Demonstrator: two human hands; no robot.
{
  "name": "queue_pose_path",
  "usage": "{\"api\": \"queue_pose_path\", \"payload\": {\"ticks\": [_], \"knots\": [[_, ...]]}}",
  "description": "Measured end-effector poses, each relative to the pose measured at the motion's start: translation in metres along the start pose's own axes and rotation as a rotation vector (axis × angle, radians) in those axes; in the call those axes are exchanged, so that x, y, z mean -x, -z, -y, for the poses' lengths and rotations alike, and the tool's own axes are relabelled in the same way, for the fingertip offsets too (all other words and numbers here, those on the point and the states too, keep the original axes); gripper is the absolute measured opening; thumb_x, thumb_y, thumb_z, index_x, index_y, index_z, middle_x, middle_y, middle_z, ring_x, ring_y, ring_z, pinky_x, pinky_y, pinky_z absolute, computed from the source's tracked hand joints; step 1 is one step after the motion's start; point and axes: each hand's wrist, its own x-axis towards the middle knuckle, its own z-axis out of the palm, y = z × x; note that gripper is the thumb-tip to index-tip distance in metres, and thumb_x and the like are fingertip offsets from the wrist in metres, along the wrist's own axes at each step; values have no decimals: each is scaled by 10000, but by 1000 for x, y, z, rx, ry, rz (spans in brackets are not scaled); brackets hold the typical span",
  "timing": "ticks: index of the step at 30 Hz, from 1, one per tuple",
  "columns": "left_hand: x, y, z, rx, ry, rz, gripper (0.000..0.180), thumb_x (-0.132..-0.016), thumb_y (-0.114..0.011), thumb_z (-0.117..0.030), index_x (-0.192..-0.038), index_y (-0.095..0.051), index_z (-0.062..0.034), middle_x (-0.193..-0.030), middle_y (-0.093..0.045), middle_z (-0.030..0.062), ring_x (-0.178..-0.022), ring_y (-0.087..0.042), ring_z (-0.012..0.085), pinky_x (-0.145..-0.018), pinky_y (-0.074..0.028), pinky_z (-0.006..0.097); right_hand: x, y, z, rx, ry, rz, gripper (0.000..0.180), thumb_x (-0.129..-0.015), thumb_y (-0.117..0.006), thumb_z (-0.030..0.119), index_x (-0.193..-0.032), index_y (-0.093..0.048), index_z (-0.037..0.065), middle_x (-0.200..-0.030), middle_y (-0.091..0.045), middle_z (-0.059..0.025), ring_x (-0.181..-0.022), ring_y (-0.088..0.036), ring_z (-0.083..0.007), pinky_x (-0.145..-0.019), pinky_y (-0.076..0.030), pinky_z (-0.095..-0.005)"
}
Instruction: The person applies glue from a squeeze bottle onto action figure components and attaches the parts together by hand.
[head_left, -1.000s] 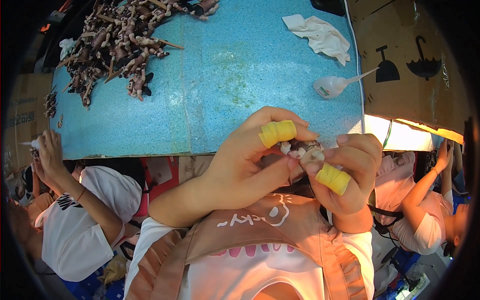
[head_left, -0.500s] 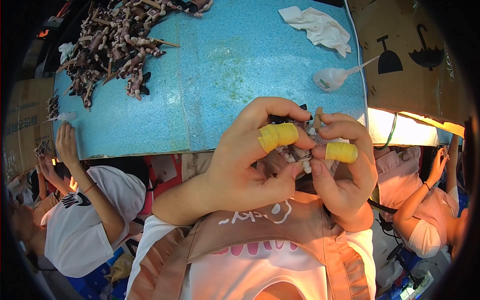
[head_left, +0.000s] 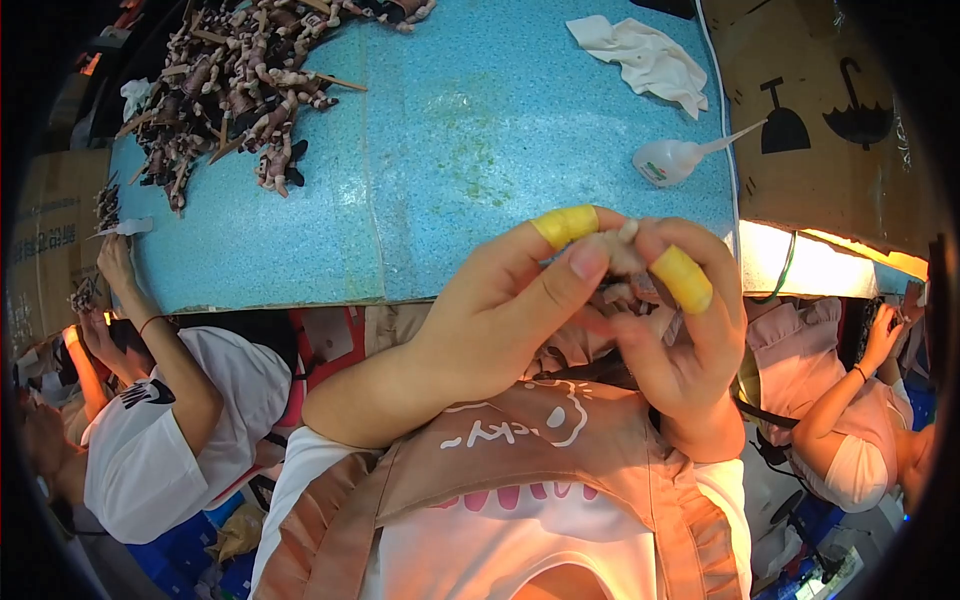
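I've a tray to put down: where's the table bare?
The widest bare patch of the blue table lies between the heap of figures and the white cloth and squeeze bottle; another runs from the heap to the near edge. Crowded: far left, under the heap, and near right, where the left hand and right hand hold a partly hidden figure.

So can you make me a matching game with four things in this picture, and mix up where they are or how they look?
Things:
1. Pile of small figures
2. Squeeze bottle
3. Cloth on the right
4. Single figure

Places and looks:
A. Its long thin spout points toward the cardboard box on the right
B. Held between the left hand and the right hand, partly hidden by fingers
C. Heaped on the left part of the blue tabletop
D. White and crumpled

Right pairs: 1-C, 2-A, 3-D, 4-B
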Motion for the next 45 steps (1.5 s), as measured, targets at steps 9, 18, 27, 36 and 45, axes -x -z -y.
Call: {"api": "queue_pose_path", "payload": {"ticks": [9, 18, 27, 36, 45], "knots": [[8, 1, -4, -222, 54, 59, 611, -806, -601, -5, -1321, -274, -8, -1146, -515, 173, -978, -573, 205, -785, -500, 281, 0, 16, -4, -69, -150, 173, 600, -554, -783, 170, -1068, -541, -22, -985, -518, -147, -831, -521, -279, -714, -439, -346], [10, 3, 1, -178, -43, -14, 633, -713, -704, -16, -1239, -350, 3, -1114, -536, 205, -959, -590, 247, -825, -489, 327, 5, 8, 3, -393, -354, 136, 633, -583, -798, 208, -1095, -520, -40, -1000, -510, -161, -859, -530, -250, -715, -453, -313], [10, 3, 7, -162, -98, -16, 615, -706, -721, -45, -1215, -380, -5, -1092, -550, 209, -945, -595, 247, -823, -487, 333, 5, 7, -1, -319, -236, 131, 631, -591, -792, 241, -1076, -517, -54, -987, -507, -173, -829, -525, -264, -725, -449, -329], [10, 5, 9, -139, -115, 9, 635, -721, -718, -65, -1232, -344, -23, -1120, -527, 213, -965, -582, 252, -836, -479, 345, 8, 5, 8, -637, -512, 109, 658, -629, -773, 165, -1167, -462, -50, -1120, -440, -164, -980, -509, -255, -819, -440, -335], [4, 4, 6, -363, -130, 20, 556, -711, -747, -198, -1107, -403, -14, -770, -579, 78, -705, -580, 130, -593, -471, 252, 1, -8, 47, -557, -791, -133, 631, -711, -685, 287, -1195, -427, -25, -1161, -446, -127, -1031, -489, -248, -882, -421, -355]]}}
